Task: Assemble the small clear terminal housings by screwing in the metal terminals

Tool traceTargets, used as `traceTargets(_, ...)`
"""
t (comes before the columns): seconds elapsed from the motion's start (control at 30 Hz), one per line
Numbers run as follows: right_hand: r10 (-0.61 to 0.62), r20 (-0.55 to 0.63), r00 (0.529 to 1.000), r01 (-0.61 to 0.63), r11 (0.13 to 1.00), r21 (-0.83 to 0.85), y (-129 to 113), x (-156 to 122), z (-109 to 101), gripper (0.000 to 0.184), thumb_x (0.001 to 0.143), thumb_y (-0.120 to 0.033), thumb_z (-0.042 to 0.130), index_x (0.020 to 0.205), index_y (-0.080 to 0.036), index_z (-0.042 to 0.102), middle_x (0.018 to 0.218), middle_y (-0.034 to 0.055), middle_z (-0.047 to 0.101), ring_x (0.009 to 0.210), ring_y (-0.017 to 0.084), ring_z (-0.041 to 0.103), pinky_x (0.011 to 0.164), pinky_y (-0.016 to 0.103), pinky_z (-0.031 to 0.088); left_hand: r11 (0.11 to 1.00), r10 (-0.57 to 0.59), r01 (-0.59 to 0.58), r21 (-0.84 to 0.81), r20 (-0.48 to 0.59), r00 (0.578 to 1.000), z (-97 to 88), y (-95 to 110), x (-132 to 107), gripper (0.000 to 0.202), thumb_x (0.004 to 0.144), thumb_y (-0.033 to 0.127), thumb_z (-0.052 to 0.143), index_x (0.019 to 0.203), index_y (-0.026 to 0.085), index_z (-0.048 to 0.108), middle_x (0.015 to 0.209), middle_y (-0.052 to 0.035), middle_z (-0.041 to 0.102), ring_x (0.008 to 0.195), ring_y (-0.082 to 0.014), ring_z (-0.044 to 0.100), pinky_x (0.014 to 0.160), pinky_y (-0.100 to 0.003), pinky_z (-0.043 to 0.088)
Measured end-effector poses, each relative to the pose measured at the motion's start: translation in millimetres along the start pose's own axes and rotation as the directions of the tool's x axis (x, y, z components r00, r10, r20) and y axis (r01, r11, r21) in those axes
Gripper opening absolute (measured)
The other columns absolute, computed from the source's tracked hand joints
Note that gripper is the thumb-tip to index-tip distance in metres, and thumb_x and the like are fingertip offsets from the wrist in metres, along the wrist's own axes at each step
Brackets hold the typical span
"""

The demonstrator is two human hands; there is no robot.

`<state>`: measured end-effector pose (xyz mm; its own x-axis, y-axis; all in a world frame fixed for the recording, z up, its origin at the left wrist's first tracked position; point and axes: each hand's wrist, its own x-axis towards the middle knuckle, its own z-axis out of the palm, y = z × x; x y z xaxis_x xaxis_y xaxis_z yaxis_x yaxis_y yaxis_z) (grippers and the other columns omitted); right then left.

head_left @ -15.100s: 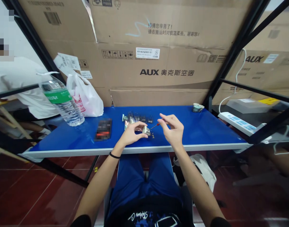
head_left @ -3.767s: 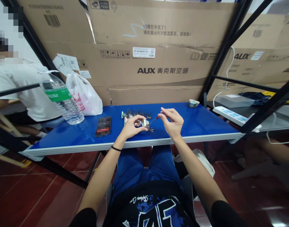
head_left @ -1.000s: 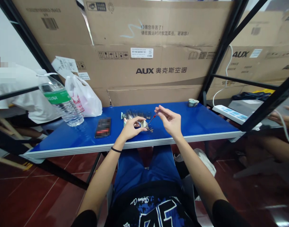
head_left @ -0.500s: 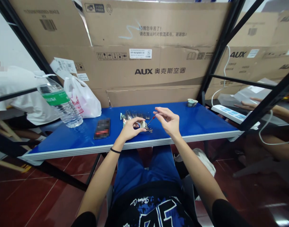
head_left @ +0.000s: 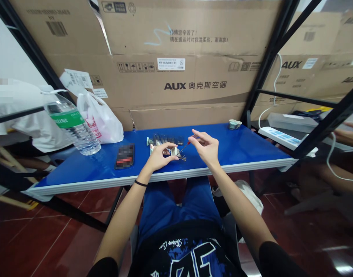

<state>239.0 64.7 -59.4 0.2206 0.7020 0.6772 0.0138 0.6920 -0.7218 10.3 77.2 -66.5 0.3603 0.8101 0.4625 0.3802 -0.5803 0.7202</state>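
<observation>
My left hand (head_left: 161, 157) is closed around a small cream-white box-shaped part (head_left: 174, 151), thumb in front and fingers behind. Between the thumb and fingers of my right hand (head_left: 205, 148) is a thin screwdriver with a red handle (head_left: 188, 143). Its shaft slants down to the left, and the tip reaches the open right side of the white part; whether it touches a screw I cannot tell. Small metal pieces (head_left: 183, 158) lie on the table just below the tip. Behind my left hand stands a row of dark, see-through small parts (head_left: 167, 139).
The blue table (head_left: 89, 173) carries a blurred dark phone-like object (head_left: 124, 156), a large water bottle (head_left: 75, 125) and a white plastic bag (head_left: 102, 119) at left. A small pale roll-like item (head_left: 235, 124) sits back right. A power strip (head_left: 283, 138) lies beyond the black frame, near another person's hand.
My hands stay almost in place, with the right fingers curling slightly at the screwdriver. At far right, the other person's arm and a pale sheet have shifted right, uncovering a clear box.
</observation>
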Motion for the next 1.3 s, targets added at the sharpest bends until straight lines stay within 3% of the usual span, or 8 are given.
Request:
traceTargets(0.17,0.068,0.005,0.998,-0.068,0.993,0.095,5.6,3.2,-3.5,0.046,0.085,-0.045,0.084,0.125,-0.022,0.081,0.106,0.0093,0.084,0.091,0.023,0.083,0.09,0.043,0.069,1.0,0.004,-0.004,-0.008,-0.003,1.0,0.5,-1.2,0.0,0.05,0.074,0.043,0.089,0.119,0.023,0.077,0.113,-0.0063,0.078,0.08,-0.0182,0.065,0.082,-0.034,0.057)
traceTargets(0.27,0.051,0.055,0.997,-0.057,0.993,0.107,8.8,5.4,-5.7,0.045,0.086,-0.045,0.083,0.126,-0.024,0.08,0.113,0.0088,0.082,0.09,0.02,0.082,0.087,0.038,0.068,1.0,-0.001,0.001,-0.007,0.002,1.0,0.7,-2.5,0.4,0.05,0.075,0.042,0.089,0.119,0.023,0.078,0.114,-0.0067,0.078,0.078,-0.0175,0.064,0.081,-0.034,0.057)
traceTargets(0.4,0.045,-0.005,0.999,-0.044,0.996,0.081,12.0,8.2,-5.3,0.042,0.078,-0.043,0.09,0.116,-0.025,0.084,0.103,0.0057,0.081,0.076,0.015,0.077,0.078,0.034,0.067,1.0,-0.006,0.006,-0.004,0.001,1.0,0.2,-2.5,0.3,0.051,0.073,0.041,0.089,0.12,0.022,0.078,0.113,-0.0064,0.079,0.076,-0.0169,0.063,0.082,-0.034,0.057)
traceTargets(0.47,0.09,-0.019,0.996,-0.087,0.989,0.118,12.8,8.8,-4.9,0.051,0.076,-0.046,0.092,0.12,-0.023,0.083,0.099,0.006,0.082,0.081,0.019,0.08,0.083,0.038,0.068,1.0,-0.01,0.01,-0.008,0.002,1.0,0.0,-2.0,0.3,0.051,0.073,0.041,0.09,0.12,0.022,0.078,0.115,-0.0063,0.079,0.078,-0.0171,0.063,0.082,-0.034,0.056)
traceTargets(0.6,0.139,0.05,0.989,-0.146,0.973,0.177,12.0,8.7,-5.7,0.06,0.078,-0.054,0.089,0.128,-0.022,0.079,0.112,0.0101,0.083,0.098,0.025,0.082,0.094,0.044,0.068,0.999,-0.027,0.027,-0.022,0.006,1.0,0.0,-1.4,0.4,0.051,0.073,0.042,0.089,0.119,0.023,0.078,0.118,-0.0063,0.078,0.082,-0.0182,0.065,0.082,-0.033,0.055)
traceTargets(0.77,0.113,0.029,0.993,-0.115,0.989,0.089,11.3,9.5,-6.4,0.051,0.076,-0.053,0.09,0.118,-0.024,0.083,0.107,0.0068,0.082,0.082,0.02,0.079,0.084,0.039,0.068,0.999,-0.031,0.032,-0.028,0.007,0.999,0.2,-1.7,0.5,0.051,0.073,0.041,0.089,0.119,0.023,0.078,0.114,-0.0058,0.078,0.078,-0.0176,0.063,0.081,-0.033,0.055)
traceTargets(1.03,0.129,-0.028,0.991,-0.126,0.988,0.09,17.6,11.8,-8.1,0.058,0.075,-0.059,0.09,0.12,-0.022,0.083,0.102,0.0073,0.083,0.084,0.022,0.079,0.084,0.042,0.069,0.999,-0.018,0.018,-0.03,-0.005,1.0,0.8,-4.5,0.7,0.052,0.074,0.043,0.089,0.121,0.024,0.078,0.116,-0.0059,0.078,0.076,-0.0165,0.062,0.081,-0.034,0.056)
traceTargets(1.3,0.099,-0.054,0.994,-0.092,0.989,0.113,19.9,12.0,-7.2,0.053,0.077,-0.054,0.09,0.118,-0.022,0.084,0.099,0.0069,0.081,0.081,0.021,0.079,0.081,0.041,0.068,0.999,0.032,-0.031,0.014,-0.054,0.998,1.5,-6.4,3.0,0.049,0.076,0.043,0.089,0.12,0.023,0.078,0.113,-0.007,0.078,0.077,-0.0178,0.064,0.077,-0.033,0.056)
